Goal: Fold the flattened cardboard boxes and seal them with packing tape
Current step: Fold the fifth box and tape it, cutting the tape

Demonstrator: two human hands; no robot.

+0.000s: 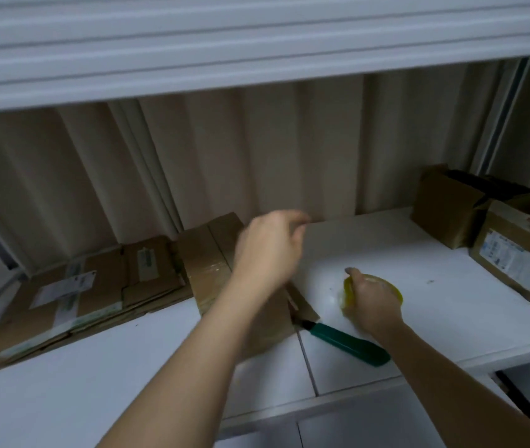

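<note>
right hand (374,303) grips tape roll (386,287) (left hand (268,250) blurred, perhaps empty).

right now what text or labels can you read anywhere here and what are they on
No text is legible.
Flattened cardboard boxes: white shipping labels, print too blurred to read.
Sealed box at right: white label with bluish print and red marking on its top edge, both too blurred.
Tape roll, green-handled cutter: no markings visible.

flat boxes (73,295): matt brown cardboard, you can see paper labels stuck on
tape roll (386,287): glossy yellowish clear plastic
knife handle (350,344): smooth green plastic
countertop (402,253): smooth white, slight sheen
</note>
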